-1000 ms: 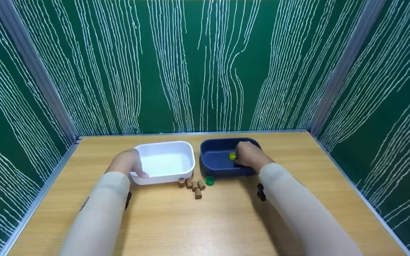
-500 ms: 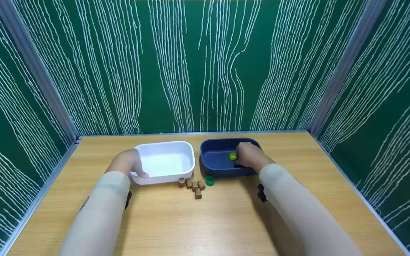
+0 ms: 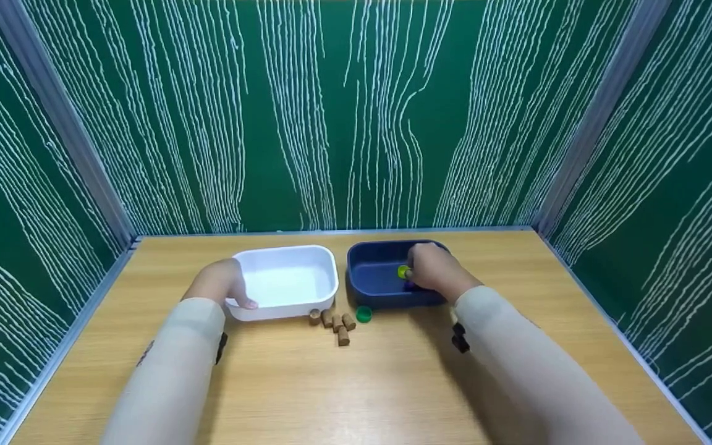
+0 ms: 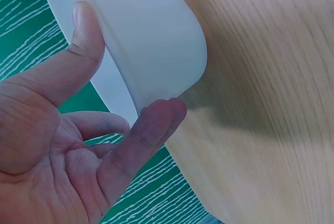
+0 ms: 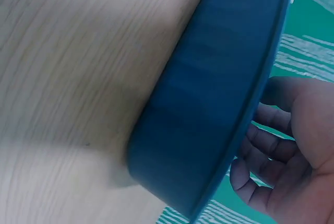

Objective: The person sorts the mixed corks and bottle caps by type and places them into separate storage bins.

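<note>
My left hand (image 3: 225,284) grips the left end of a white rectangular tub (image 3: 287,281), thumb at the near rim; in the left wrist view the fingers (image 4: 148,130) curl around the tub's corner. My right hand (image 3: 435,269) reaches over the near wall into a navy blue tub (image 3: 381,299) and pinches a yellow-green bottle cap (image 3: 402,272) at its fingertips. A small purple thing (image 3: 410,285) shows just below them inside the tub. In the right wrist view the curled fingers (image 5: 266,145) are at the blue rim, and the wall hides the thumb and fingertips.
Several brown corks (image 3: 337,322) lie in a cluster before the white tub. A green bottle cap (image 3: 363,314) sits beside them, in front of the navy tub. Green walls (image 3: 381,123) with white streaks enclose the wooden table (image 3: 343,395) at the back and sides.
The right wrist and forearm have shifted slightly right, and the purple thing now shows below the fingers. The left hand and both tubs stay in place.
</note>
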`<state>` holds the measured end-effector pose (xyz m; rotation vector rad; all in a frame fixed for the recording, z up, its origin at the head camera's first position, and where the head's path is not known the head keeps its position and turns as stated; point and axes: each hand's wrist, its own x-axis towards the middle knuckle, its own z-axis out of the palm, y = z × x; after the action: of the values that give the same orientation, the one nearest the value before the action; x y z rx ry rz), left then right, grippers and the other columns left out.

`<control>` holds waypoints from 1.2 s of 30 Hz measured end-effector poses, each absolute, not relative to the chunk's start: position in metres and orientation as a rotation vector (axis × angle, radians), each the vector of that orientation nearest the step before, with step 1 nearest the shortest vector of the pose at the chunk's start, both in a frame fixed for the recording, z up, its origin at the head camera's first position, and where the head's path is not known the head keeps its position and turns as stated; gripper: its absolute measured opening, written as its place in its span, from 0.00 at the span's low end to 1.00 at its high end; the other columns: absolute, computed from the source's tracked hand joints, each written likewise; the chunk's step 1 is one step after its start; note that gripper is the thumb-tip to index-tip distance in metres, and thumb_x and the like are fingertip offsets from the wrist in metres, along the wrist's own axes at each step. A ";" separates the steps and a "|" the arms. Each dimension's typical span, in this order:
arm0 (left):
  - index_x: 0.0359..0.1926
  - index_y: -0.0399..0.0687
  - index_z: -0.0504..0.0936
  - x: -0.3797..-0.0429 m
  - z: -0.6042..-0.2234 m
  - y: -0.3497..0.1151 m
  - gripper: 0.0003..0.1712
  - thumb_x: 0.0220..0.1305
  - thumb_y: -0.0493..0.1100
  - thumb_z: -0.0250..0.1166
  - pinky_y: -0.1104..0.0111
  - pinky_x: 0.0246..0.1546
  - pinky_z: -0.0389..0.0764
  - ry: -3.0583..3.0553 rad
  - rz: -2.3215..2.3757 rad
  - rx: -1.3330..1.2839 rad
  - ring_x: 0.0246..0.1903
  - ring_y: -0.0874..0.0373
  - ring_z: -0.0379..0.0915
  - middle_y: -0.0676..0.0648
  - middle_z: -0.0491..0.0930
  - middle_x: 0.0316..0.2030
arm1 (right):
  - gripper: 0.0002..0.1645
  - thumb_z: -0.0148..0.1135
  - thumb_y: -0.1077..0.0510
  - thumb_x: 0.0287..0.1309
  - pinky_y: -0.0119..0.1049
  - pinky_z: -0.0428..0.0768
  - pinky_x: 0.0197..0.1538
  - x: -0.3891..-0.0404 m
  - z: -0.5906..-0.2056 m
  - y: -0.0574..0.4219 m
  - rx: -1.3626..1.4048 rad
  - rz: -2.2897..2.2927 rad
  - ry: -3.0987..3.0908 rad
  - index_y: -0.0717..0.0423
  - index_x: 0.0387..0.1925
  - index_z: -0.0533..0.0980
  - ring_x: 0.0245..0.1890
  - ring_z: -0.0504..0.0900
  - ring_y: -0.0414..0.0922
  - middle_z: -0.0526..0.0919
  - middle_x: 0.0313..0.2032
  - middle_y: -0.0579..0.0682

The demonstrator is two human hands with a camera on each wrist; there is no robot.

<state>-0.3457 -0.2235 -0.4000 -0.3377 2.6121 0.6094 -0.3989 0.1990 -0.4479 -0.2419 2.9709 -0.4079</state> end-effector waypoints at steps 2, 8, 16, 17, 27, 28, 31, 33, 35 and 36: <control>0.77 0.27 0.74 -0.346 -0.401 -0.224 0.52 0.61 0.48 0.89 0.38 0.85 0.70 2.619 0.600 -0.330 0.71 0.33 0.73 0.28 0.77 0.74 | 0.18 0.71 0.56 0.79 0.58 0.91 0.65 -0.394 -0.446 0.197 -0.281 -0.397 2.992 0.64 0.59 0.87 0.46 0.87 0.52 0.93 0.51 0.57; 0.74 0.25 0.77 -0.350 -0.409 -0.225 0.50 0.59 0.46 0.90 0.36 0.82 0.72 2.669 0.570 -0.309 0.68 0.33 0.76 0.28 0.79 0.72 | 0.13 0.71 0.57 0.75 0.56 0.93 0.58 -0.377 -0.443 0.191 -0.507 -0.340 3.121 0.62 0.50 0.89 0.47 0.93 0.53 0.95 0.48 0.57; 0.74 0.27 0.77 -0.348 -0.407 -0.224 0.50 0.59 0.48 0.90 0.36 0.83 0.72 2.646 0.593 -0.341 0.68 0.34 0.75 0.29 0.79 0.72 | 0.14 0.74 0.56 0.74 0.54 0.94 0.58 -0.351 -0.437 0.169 -0.632 -0.363 3.179 0.61 0.52 0.89 0.48 0.92 0.52 0.94 0.48 0.57; 0.74 0.27 0.77 -0.347 -0.405 -0.223 0.51 0.59 0.48 0.90 0.36 0.83 0.72 2.641 0.592 -0.341 0.69 0.34 0.75 0.29 0.79 0.73 | 0.13 0.74 0.56 0.74 0.53 0.94 0.57 -0.348 -0.436 0.165 -0.644 -0.362 3.180 0.60 0.51 0.89 0.46 0.91 0.50 0.94 0.47 0.56; 0.76 0.28 0.75 -0.336 -0.392 -0.217 0.51 0.62 0.48 0.88 0.37 0.83 0.72 2.619 0.611 -0.336 0.70 0.33 0.74 0.28 0.77 0.74 | 0.05 0.72 0.55 0.76 0.42 0.88 0.41 -0.319 -0.440 0.137 -0.746 -0.393 3.093 0.52 0.42 0.86 0.32 0.82 0.46 0.88 0.33 0.48; 0.77 0.27 0.74 -0.335 -0.390 -0.217 0.51 0.62 0.48 0.88 0.36 0.83 0.72 2.617 0.611 -0.333 0.70 0.33 0.74 0.28 0.77 0.74 | 0.05 0.72 0.55 0.76 0.41 0.88 0.40 -0.317 -0.442 0.134 -0.743 -0.397 3.075 0.52 0.42 0.86 0.31 0.82 0.45 0.88 0.33 0.47; 0.77 0.28 0.74 -0.335 -0.390 -0.217 0.52 0.62 0.48 0.88 0.36 0.84 0.71 2.608 0.622 -0.341 0.70 0.33 0.73 0.28 0.77 0.74 | 0.06 0.74 0.55 0.76 0.40 0.89 0.41 -0.313 -0.449 0.128 -0.729 -0.383 3.041 0.53 0.46 0.87 0.32 0.83 0.45 0.89 0.34 0.47; 0.77 0.28 0.74 -0.336 -0.391 -0.218 0.51 0.62 0.47 0.88 0.36 0.84 0.70 2.607 0.627 -0.344 0.70 0.33 0.73 0.28 0.77 0.74 | 0.08 0.75 0.55 0.75 0.41 0.91 0.43 -0.311 -0.453 0.125 -0.701 -0.361 3.023 0.54 0.48 0.88 0.33 0.84 0.45 0.90 0.36 0.48; 0.76 0.28 0.75 -0.338 -0.393 -0.219 0.50 0.62 0.47 0.88 0.37 0.84 0.71 2.616 0.621 -0.342 0.69 0.34 0.73 0.29 0.77 0.74 | 0.09 0.75 0.55 0.75 0.42 0.92 0.44 -0.310 -0.458 0.121 -0.689 -0.341 3.008 0.55 0.49 0.88 0.33 0.84 0.46 0.91 0.37 0.49; 0.75 0.27 0.76 -0.339 -0.395 -0.220 0.49 0.62 0.47 0.88 0.37 0.84 0.71 2.622 0.614 -0.334 0.69 0.34 0.73 0.29 0.78 0.73 | 0.09 0.75 0.55 0.75 0.43 0.93 0.45 -0.309 -0.460 0.120 -0.684 -0.327 3.002 0.55 0.49 0.88 0.33 0.84 0.46 0.91 0.37 0.49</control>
<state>-0.3389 -0.2200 -0.3946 -0.3342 2.6222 0.6136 -0.3090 0.1198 -0.4605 -0.6839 3.0017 -0.3271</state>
